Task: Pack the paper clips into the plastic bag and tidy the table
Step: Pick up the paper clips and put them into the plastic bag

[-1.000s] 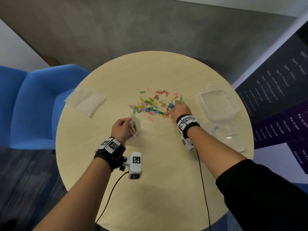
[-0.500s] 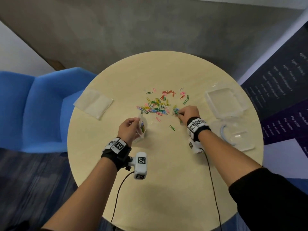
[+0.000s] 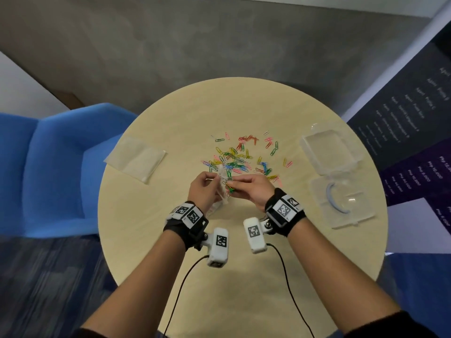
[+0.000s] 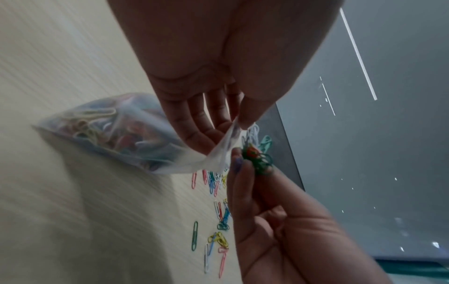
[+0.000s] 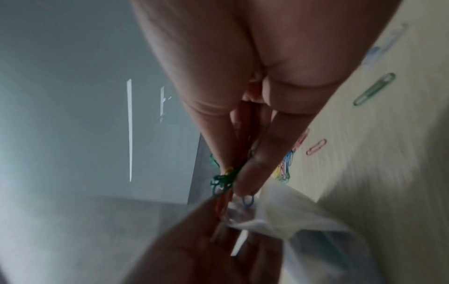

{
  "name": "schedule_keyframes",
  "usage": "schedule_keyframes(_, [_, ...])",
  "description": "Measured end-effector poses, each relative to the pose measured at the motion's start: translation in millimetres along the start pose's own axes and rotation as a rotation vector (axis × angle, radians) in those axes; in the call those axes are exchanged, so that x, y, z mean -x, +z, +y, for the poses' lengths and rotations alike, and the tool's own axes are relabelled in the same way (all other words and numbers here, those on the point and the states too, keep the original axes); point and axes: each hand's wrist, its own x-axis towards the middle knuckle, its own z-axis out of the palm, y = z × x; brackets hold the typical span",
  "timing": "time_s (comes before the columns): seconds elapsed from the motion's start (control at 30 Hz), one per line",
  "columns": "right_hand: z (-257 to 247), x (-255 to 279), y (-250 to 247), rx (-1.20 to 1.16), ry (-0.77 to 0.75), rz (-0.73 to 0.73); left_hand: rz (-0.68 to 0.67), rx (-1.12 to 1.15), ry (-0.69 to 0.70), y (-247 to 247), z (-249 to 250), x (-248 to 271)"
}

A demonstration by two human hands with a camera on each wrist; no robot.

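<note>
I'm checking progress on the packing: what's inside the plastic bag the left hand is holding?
The plastic bag already holds a jumble of coloured paper clips. The left hand covers its mouth, and the film blurs them, so no count is possible.

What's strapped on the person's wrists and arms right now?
Each wrist wears a black strap with white square-code tags: left strap, right strap. A white tagged camera block hangs under each, trailing a thin black cable. Black sleeves are pushed up the forearms.

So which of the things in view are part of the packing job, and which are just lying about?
In the job:
- plastic bag, held by left hand
- clip bunch, pinched by right hand
- loose paper clips on table

Lying about:
- flat spare bags
- open clear case
- blue chair
</note>
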Motion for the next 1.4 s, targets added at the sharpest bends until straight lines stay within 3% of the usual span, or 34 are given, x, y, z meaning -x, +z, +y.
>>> schedule_keyframes(0.23, [-15.1,-7.3,5.3,0.585,-0.061,0.092,-0.043,-0.047,0.069,-3.7,0.4,4.3])
schedule_keyframes(0.33, [-19.5,-9.4,13.5,0.711,-0.041,0.076,-0.069,-0.069,0.102,-0.2,0.6,6.5])
schedule_keyframes(0.43, [-18.9,-8.5,23.4,0.827,-0.052,0.060,-0.023,-0.035,0.104,0.6,0.5,5.9])
schedule_keyframes(0.53, [-20.9,-1.7,35.9,1.227,-0.100,0.073,0.014,-0.021,0.088,-1.9,-1.0,4.4])
schedule_keyframes(0.6, [-20.3,-0.6,40.8,1.347,-0.161,0.051,0.037,-0.016,0.081,-4.6,-1.7,4.1])
schedule_keyframes(0.73, [-25.1,1.2,32.2,1.305,-0.242,-0.126,0.056,0.047,0.034,-11.3,1.4,2.7])
schedule_keyframes(0.8, [-30.8,3.2,24.1,1.151,-0.296,-0.069,0.037,0.058,0.025,-12.8,3.4,2.6])
schedule_keyframes(0.87, [-31.4,3.2,17.3,1.020,-0.377,0.075,0.015,0.057,0.030,-13.6,4.4,4.4])
schedule_keyframes(0.97, [-24.2,-3.4,13.4,0.980,-0.382,0.173,0.017,0.064,0.034,-14.7,4.9,6.4])
schedule_keyframes(1.1, [-19.0,-0.2,17.1,0.968,-0.448,-0.070,0.064,0.084,0.028,-24.3,4.6,6.1])
schedule_keyframes(1.2, [-25.7,-7.2,11.6,0.878,-0.357,-0.178,0.134,0.125,0.017,-41.0,8.0,4.4])
schedule_keyframes(1.3, [-30.5,-42.6,9.7,1.117,-0.441,-0.022,0.191,0.170,0.016,-60.6,14.6,2.4])
schedule_keyframes(1.4, [-22.0,-85.7,30.8,1.615,-0.500,-0.113,0.225,0.189,0.034,-75.0,16.5,1.0])
